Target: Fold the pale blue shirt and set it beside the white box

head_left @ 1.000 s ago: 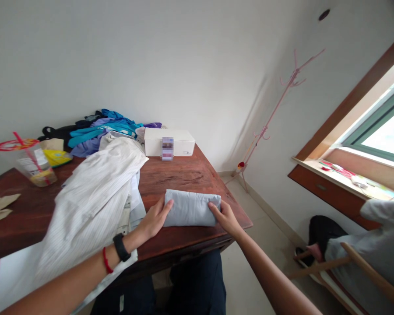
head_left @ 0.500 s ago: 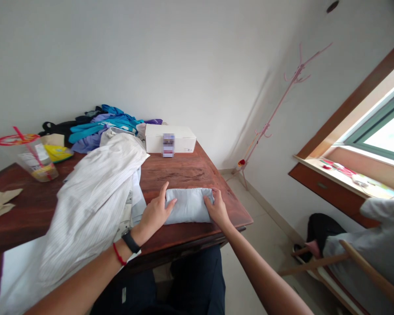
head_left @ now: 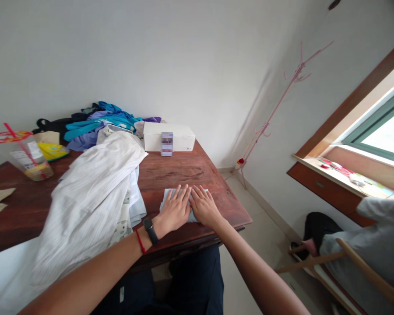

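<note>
A small folded light-blue cloth (head_left: pixel 166 197) lies near the front right corner of the brown wooden table (head_left: pixel 184 170). My left hand (head_left: pixel 174 211) and my right hand (head_left: pixel 202 207) lie flat on top of it, side by side, fingers stretched out and pressing down. They cover most of the cloth; only its left edge and a strip between the hands show. A black watch and a red string sit on my left wrist.
A loose white striped shirt (head_left: pixel 92 192) drapes over the table's left and front edge. At the back are a heap of blue and purple clothes (head_left: pixel 98 124), a white box (head_left: pixel 169 136) and a plastic cup (head_left: pixel 26 153). A pink coat stand (head_left: pixel 276 105) and chair (head_left: pixel 364 262) are right.
My hands moved from the two ends of the folded cloth in to its middle and now rest flat on top. The cloth looks shorter, folded in from the sides.
</note>
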Motion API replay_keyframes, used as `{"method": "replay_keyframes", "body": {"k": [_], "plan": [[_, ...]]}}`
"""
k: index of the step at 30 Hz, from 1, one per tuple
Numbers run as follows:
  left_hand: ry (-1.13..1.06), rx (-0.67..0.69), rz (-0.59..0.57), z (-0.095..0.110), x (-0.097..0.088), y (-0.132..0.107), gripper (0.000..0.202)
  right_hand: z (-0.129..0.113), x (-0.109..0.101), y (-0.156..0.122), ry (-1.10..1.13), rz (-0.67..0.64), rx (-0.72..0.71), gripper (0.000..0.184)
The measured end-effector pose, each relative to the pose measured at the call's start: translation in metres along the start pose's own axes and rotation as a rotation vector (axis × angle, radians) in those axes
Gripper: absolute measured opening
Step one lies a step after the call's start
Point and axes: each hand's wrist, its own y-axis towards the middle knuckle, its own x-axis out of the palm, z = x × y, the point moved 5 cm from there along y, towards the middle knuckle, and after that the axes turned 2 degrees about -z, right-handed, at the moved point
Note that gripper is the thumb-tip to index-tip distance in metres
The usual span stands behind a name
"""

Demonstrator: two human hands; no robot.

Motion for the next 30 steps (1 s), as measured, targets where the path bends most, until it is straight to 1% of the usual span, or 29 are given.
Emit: {"method": "replay_keyframes", "body": {"k": [2, 4, 6, 11, 14, 17, 20, 22, 25, 28, 30], "plan": [[0.004, 0.009, 0.013, -0.002, 0.007, -0.004, 0.062, 0.003, 0.012, -0.004, -0.004, -0.006, 0.073, 0.056], [0.001, 0.010, 0.022, -0.004, 0.009, -0.005, 0.062, 0.005, 0.020, -0.009, 0.001, 0.002, 0.135, 0.058], [-0.004, -0.011, -0.004, -0.006, 0.010, -0.004, 0.062, 0.006, 0.024, -0.012, 0.006, 0.000, 0.167, 0.058], [-0.014, -0.109, -0.106, -0.011, 0.009, 0.000, 0.060, 0.005, 0.022, -0.009, -0.001, -0.057, 0.152, 0.059], [-0.008, -0.188, -0.098, -0.012, 0.010, -0.002, 0.058, 0.006, 0.021, -0.005, 0.005, -0.132, 0.159, 0.061], [-0.009, -0.249, -0.092, -0.010, 0.011, -0.001, 0.057, 0.008, 0.022, 0.001, 0.026, -0.195, 0.216, 0.062], [-0.013, -0.295, -0.119, -0.008, 0.012, 0.009, 0.056, 0.010, 0.022, 0.009, 0.049, -0.211, 0.274, 0.061], [-0.009, -0.315, -0.128, -0.008, 0.011, 0.017, 0.054, 0.011, 0.022, 0.013, 0.057, -0.205, 0.286, 0.060], [-0.014, -0.289, -0.122, -0.008, 0.010, 0.023, 0.053, 0.012, 0.022, 0.017, 0.053, -0.188, 0.273, 0.061], [-0.028, -0.217, -0.096, -0.009, 0.009, 0.018, 0.056, 0.014, 0.025, 0.017, 0.037, -0.151, 0.275, 0.061], [-0.033, -0.199, -0.081, -0.012, 0.010, 0.014, 0.057, 0.016, 0.029, 0.018, 0.036, -0.142, 0.289, 0.062]]}}
